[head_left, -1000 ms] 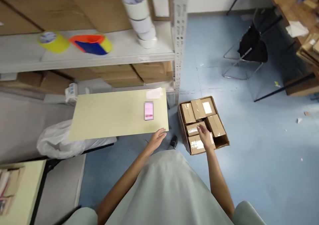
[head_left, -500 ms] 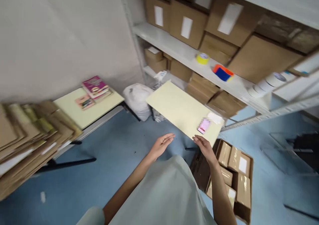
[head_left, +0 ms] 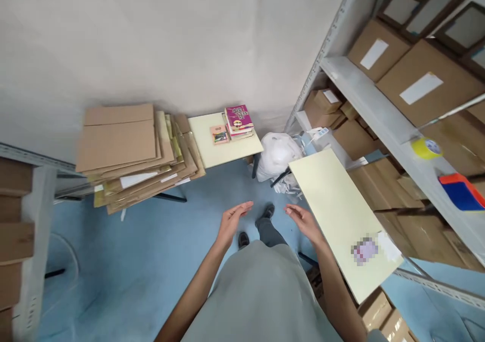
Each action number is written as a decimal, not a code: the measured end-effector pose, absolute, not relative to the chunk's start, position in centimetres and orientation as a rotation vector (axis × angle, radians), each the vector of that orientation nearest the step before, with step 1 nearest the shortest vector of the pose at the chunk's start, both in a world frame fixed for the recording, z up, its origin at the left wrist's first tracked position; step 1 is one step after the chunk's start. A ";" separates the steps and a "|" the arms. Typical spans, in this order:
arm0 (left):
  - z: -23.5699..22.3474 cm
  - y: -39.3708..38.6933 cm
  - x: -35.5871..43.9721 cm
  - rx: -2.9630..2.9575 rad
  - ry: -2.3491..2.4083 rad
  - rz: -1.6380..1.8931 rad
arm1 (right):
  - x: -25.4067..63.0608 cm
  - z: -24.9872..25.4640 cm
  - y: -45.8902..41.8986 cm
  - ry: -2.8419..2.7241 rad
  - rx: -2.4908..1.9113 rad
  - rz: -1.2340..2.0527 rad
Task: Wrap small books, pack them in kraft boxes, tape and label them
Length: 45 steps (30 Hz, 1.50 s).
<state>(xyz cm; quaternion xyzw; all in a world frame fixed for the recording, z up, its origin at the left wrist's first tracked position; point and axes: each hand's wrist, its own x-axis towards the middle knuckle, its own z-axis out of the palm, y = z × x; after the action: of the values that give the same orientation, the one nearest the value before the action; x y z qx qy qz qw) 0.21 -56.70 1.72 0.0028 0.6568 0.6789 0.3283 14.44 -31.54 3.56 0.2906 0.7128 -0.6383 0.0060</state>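
My left hand [head_left: 230,222] hangs in front of me over the blue floor, fingers stretched out, holding nothing. My right hand [head_left: 303,222] is level with it, fingers also extended and empty, just left of the near edge of a pale yellow table [head_left: 333,215]. A small pink item [head_left: 364,249] and a white slip [head_left: 388,247] lie on that table's near end. A stack of flattened cardboard sheets [head_left: 132,152] rests ahead to the left. My feet in dark shoes [head_left: 255,226] show between the hands.
A second small table [head_left: 222,147] against the wall holds books [head_left: 238,121]. A white plastic bag [head_left: 276,155] sits on the floor between the tables. Metal shelving [head_left: 382,119] on the right carries cardboard boxes, a yellow tape roll [head_left: 426,148] and a red-blue object [head_left: 460,190]. Small boxes [head_left: 382,316] lie lower right.
My view has swung left, from the carton of small boxes on the floor to the wall and cardboard stack. Both hands rose from the carton and table edge and stay empty.
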 end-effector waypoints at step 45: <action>-12.2 -50.4 -42.5 -0.338 2.208 1.456 | -37.1 -5.3 -24.6 2.140 0.538 -1.684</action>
<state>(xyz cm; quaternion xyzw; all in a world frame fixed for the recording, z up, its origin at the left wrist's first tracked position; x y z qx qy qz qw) -42.48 -50.40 -12.19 -0.1230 0.8049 0.5307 0.2352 -37.12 -24.62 -5.34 0.1907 0.7580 -0.5967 0.1818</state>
